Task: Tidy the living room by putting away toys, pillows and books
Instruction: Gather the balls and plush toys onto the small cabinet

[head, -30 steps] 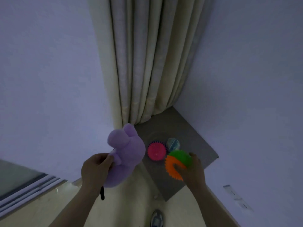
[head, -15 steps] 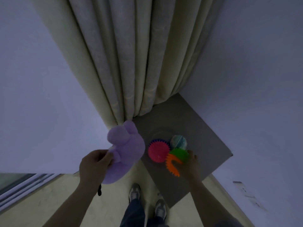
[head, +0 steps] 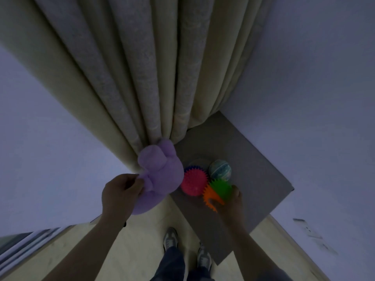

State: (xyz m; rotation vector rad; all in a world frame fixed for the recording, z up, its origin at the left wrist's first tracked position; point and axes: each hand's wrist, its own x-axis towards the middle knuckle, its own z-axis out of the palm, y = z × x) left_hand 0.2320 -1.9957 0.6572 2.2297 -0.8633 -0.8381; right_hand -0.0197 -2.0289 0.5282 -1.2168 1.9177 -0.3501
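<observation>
While we look down, left hand (head: 121, 191): thumb and fingers pinched tight on a fold of the soft purple plush toy (head: 160, 175), holding it up in the air.
Purple plush toy: hangs from that pinch, just left of the flat grey square surface (head: 253, 169), with its top against the curtain's hem.
Right hand (head: 233, 201): fingers curled round the spiky half-green, half-orange rubber ball (head: 220, 189), thumb on the green side.
Green-orange ball: over the grey surface, near its left edge. Honestly, we can't tell if it's resting there or lifted.
Pink spiky ball (head: 193, 183): sits on the grey surface, between the plush and the held ball.
Blue-green striped ball (head: 220, 169): on the grey surface too, just behind the other two.
Cream pleated curtain (head: 142, 78): hangs in the corner between pale walls.
Our grey sneakers (head: 170, 238): on the pale wood floor (head: 142, 240), beside the grey surface.
</observation>
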